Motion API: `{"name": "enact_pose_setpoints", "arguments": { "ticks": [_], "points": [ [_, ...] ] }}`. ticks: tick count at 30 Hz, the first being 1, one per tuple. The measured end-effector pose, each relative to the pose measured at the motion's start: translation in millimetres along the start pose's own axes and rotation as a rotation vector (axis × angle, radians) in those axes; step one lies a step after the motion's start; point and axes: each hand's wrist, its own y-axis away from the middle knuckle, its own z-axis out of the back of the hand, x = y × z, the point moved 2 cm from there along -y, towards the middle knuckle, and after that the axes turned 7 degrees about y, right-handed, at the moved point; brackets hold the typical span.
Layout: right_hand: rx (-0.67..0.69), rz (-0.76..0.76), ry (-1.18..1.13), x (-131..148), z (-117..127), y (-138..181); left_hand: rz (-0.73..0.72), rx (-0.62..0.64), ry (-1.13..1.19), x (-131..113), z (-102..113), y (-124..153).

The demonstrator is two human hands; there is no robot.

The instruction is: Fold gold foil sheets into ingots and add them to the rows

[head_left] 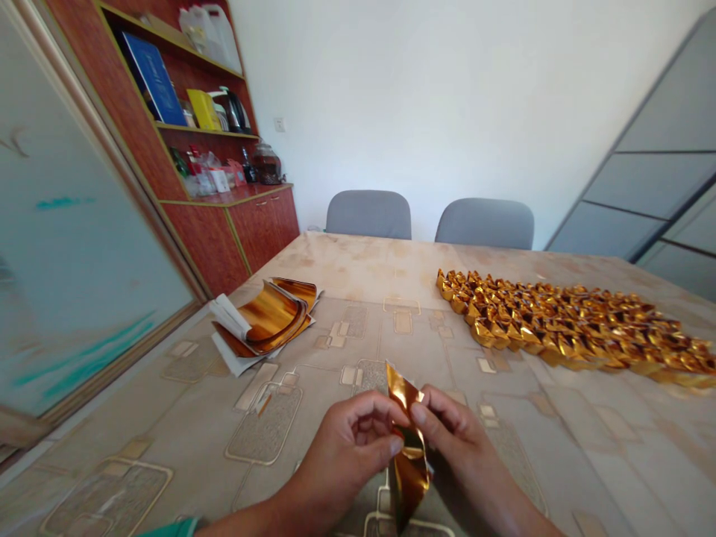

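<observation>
A shiny gold foil paper (411, 473), folded into a long shape with pointed ends, is held between my hands above the near part of the table. My left hand (358, 436) pinches its left side near the middle, thumb and fingers at the edge. On the opposite side my right hand (450, 425) grips it, with the thumb on the foil and the other fingers partly hidden behind. A stack of loose gold foil sheets (274, 313) with white backing lies curled to the left. Many folded gold foil pieces (559, 321) stand in packed rows at the right.
A patterned cloth covers the table (358, 276). Two grey chairs (369, 212) stand at its far side against the white wall. A red-brown cabinet (240, 231) with bottles and boxes is at the back left, beside a glass door (83, 224).
</observation>
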Motion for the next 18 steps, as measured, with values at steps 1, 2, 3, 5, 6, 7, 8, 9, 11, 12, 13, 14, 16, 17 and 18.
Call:
{"name": "enact_pose_setpoints", "arguments": {
  "ticks": [1, 2, 3, 5, 6, 7, 8, 9, 11, 12, 13, 14, 16, 17, 18],
  "points": [
    [0.027, -0.002, -0.006, 2.0, -1.3, 0.4, 0.007, -0.023, 0.0, -0.1, 1.5, -0.8],
    [0.051, -0.001, -0.012, 3.8, -2.6, 0.9, 0.006, -0.055, 0.005, -0.8, 3.0, -1.6],
    [0.068, 0.002, -0.014, 5.3, -3.8, 1.2, -0.001, -0.089, 0.014, -1.9, 4.3, -2.3],
    [0.061, 0.016, -0.01, 6.9, -5.3, 1.5, -0.018, -0.142, 0.041, -4.7, 6.1, -3.2],
    [0.043, 0.025, -0.004, 7.1, -5.5, 1.3, -0.022, -0.156, 0.055, -6.1, 6.5, -3.4],
    [0.03, 0.035, 0.007, 6.8, -5.6, 0.9, -0.023, -0.162, 0.068, -7.2, 6.7, -3.4],
    [0.025, 0.048, 0.019, 6.3, -5.6, 0.3, -0.021, -0.164, 0.078, -7.9, 6.7, -3.4],
    [0.025, 0.062, 0.03, 5.6, -5.5, -0.3, -0.018, -0.163, 0.083, -8.4, 6.9, -3.3],
    [0.027, 0.079, 0.058, 4.3, -4.7, -1.2, -0.006, -0.163, 0.086, -8.4, 7.5, -3.3],
    [0.026, 0.083, 0.071, 4.2, -3.9, -1.2, 0.006, -0.166, 0.088, -8.0, 8.1, -3.5],
    [0.027, 0.083, 0.082, 4.6, -3.0, -0.9, 0.021, -0.172, 0.094, -7.6, 8.8, -3.8],
    [0.034, 0.082, 0.097, 5.9, -1.9, -0.2, 0.037, -0.181, 0.103, -7.3, 9.6, -4.2],
    [0.067, 0.104, 0.172, 11.4, 0.2, 1.8, 0.053, -0.209, 0.125, -7.6, 11.1, -4.9],
    [0.082, 0.136, 0.239, 15.7, 1.3, 2.9, 0.053, -0.226, 0.136, -8.2, 11.7, -5.1],
    [0.096, 0.18, 0.328, 20.4, 2.2, 3.9, 0.053, -0.241, 0.149, -9.0, 12.1, -5.2]
  ]
}}
